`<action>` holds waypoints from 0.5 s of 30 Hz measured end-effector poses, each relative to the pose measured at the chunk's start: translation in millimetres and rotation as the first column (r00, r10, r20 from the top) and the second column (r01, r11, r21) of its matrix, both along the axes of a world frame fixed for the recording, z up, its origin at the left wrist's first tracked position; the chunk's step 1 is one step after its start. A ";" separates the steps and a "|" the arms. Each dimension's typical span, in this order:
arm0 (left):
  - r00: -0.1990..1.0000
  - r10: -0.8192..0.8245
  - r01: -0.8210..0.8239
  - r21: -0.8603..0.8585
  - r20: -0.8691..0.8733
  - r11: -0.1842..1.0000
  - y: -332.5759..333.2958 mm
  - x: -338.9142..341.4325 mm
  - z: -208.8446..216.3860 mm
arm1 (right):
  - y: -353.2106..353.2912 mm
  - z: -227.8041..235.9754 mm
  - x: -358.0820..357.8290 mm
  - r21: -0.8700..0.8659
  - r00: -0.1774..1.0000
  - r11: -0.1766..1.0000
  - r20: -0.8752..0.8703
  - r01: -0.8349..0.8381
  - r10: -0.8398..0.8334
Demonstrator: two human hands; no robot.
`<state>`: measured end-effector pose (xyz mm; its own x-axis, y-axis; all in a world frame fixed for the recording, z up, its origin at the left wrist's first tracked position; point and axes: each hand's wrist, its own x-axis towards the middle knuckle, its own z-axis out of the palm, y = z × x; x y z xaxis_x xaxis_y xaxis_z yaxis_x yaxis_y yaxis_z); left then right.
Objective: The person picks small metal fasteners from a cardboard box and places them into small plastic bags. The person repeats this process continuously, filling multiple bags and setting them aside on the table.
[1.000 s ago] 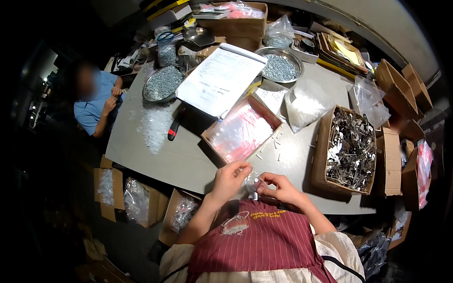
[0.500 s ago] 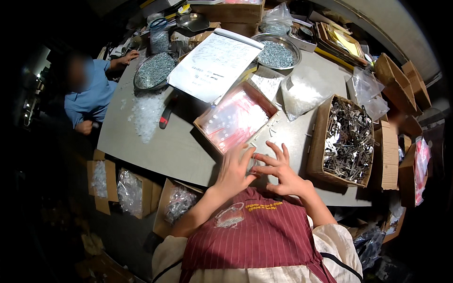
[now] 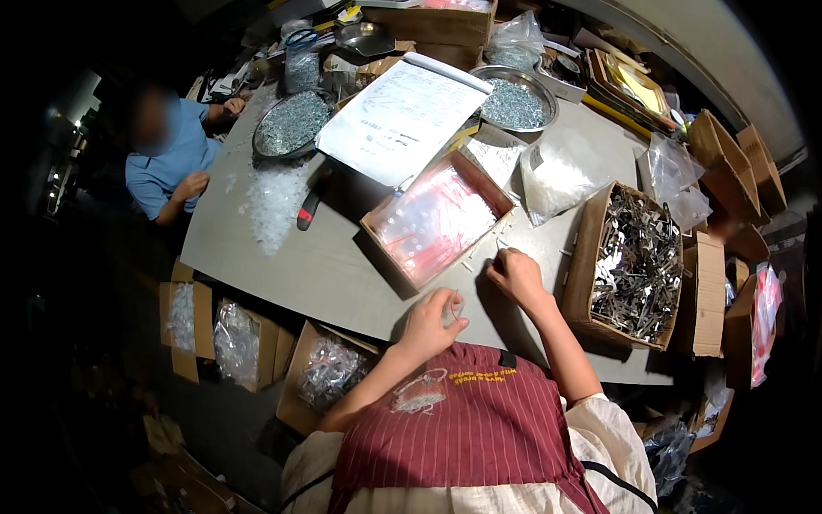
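Note:
My left hand (image 3: 431, 325) is curled near the table's front edge, with a small clear plastic bag (image 3: 454, 307) with a thin reddish edge between thumb and fingers. Farther forward and to the right, my right hand (image 3: 517, 276) is closed in a pinch on the tabletop. At its fingertips shows a small white piece (image 3: 501, 244), beside several like it scattered along the box's edge. Just ahead of both hands stands an open cardboard box (image 3: 396, 267) of clear bags with red edges (image 3: 441, 218). Whether anything else is in my right fingers is hidden.
Right of my hand stands a carton of metal clips (image 3: 635, 265). Beyond are a bag of white pieces (image 3: 556, 184), a paper pad (image 3: 402, 116) and two bowls of screws (image 3: 514, 103) (image 3: 295, 122). A red-black handled tool (image 3: 310, 206) lies left; a person in blue (image 3: 171, 163) sits there.
My hands have parted: the right has reached forward to the small white pieces, while the left has stayed near the edge with the bag. The other person's hand has risen to the table.

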<state>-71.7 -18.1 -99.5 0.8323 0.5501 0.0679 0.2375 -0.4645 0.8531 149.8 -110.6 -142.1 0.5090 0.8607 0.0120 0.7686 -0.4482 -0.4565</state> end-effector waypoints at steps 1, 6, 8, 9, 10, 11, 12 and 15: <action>1.000 -0.002 0.002 -0.051 -0.007 0.999 -0.9 0.0 3.6 | 9.3 12.2 -9.7 0.048 1.000 0.999 -0.011 -0.006 0.007; 0.999 -0.037 0.034 -0.164 -0.015 0.986 -0.5 6.2 12.3 | 30.5 -11.9 -34.2 -0.029 0.952 0.986 0.255 -0.166 0.168; 0.999 -0.035 0.033 -0.215 -0.008 0.976 3.1 5.9 13.4 | 24.5 -14.5 -33.8 -0.007 0.938 0.972 0.261 -0.235 0.229; 0.999 -0.035 0.032 -0.247 -0.008 0.968 5.1 5.2 12.8 | 20.9 -10.4 -32.7 0.000 0.928 0.962 0.264 -0.274 0.264; 0.999 -0.033 0.030 -0.280 -0.006 0.959 6.6 4.5 11.8 | 16.7 0.6 -30.6 0.086 0.945 0.956 0.195 -0.281 0.261; 0.999 -0.049 0.040 -0.302 -0.022 0.952 10.5 3.7 8.9 | 10.6 13.1 -27.1 0.171 0.957 0.945 0.124 -0.280 0.261; 0.997 -0.070 0.054 -0.326 -0.036 0.944 14.8 3.3 3.8 | 4.8 30.0 -25.5 0.251 0.963 0.930 0.053 -0.268 0.263; 0.999 -0.032 0.029 -0.291 -0.006 0.956 8.3 3.9 -6.6 | -10.6 77.8 -33.4 0.481 0.905 0.791 0.013 -0.378 0.425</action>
<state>-67.8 -9.8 -106.1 0.8487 0.5192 -0.1003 0.2370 -0.2039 0.9499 116.4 -121.2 -64.2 0.1378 0.8915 0.4316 0.7768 0.1731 -0.6055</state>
